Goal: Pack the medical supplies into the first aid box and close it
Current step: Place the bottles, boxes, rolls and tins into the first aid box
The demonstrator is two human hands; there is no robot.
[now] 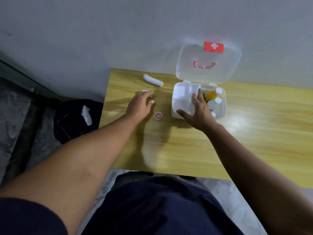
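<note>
Left hand (141,103) grip spread over small white packet (146,91), bandage roll (153,80) beyond, pink cap (158,116) beside, right hand (198,110) grip spread on open first aid box (221,106), bottles (213,99) inside, wooden worktop (254,141).

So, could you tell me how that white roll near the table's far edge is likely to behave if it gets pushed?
The white roll looks cylindrical and lies on its side, so it may roll. It seems to be soft gauze, probably light and squashable.
</note>
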